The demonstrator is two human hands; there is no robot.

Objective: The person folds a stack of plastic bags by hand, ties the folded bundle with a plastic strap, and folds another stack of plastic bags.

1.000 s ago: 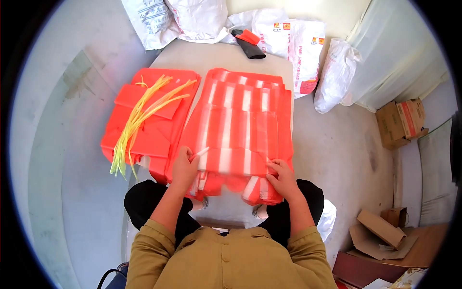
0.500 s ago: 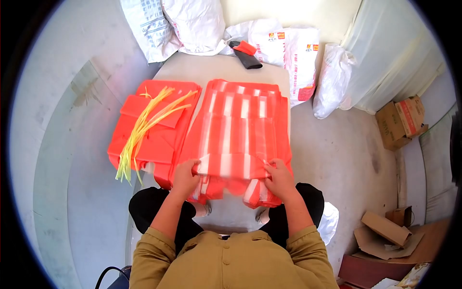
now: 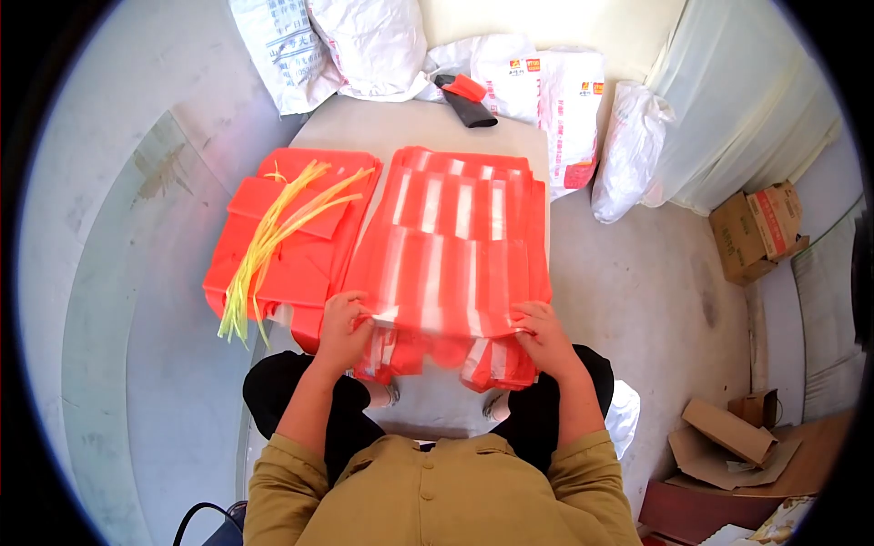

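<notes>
A stack of red plastic bags with whitish stripes (image 3: 446, 264) lies on the table in front of me, its top layers overlapping like steps. My left hand (image 3: 344, 329) pinches the near left corner of the top bag. At the near right corner my right hand (image 3: 544, 337) has its fingers closed on the same bag's edge. Below that edge, two bunched handle-like ends hang over the table's near side. To the left, a pile of folded red bags (image 3: 296, 209) carries a bundle of yellow strips (image 3: 264, 246).
White printed sacks (image 3: 510, 82) stand along the far side of the table (image 3: 364, 123). A dark tube-like piece with a red band (image 3: 469, 105) lies at the far edge. Cardboard boxes (image 3: 756, 232) and flattened cardboard (image 3: 733, 446) are on the right. My knees flank the table's near end.
The top bag's near edge is spread wider and lies flatter, with more of its striped surface showing. My right hand has shifted right, and my left hand slightly left and away from me.
</notes>
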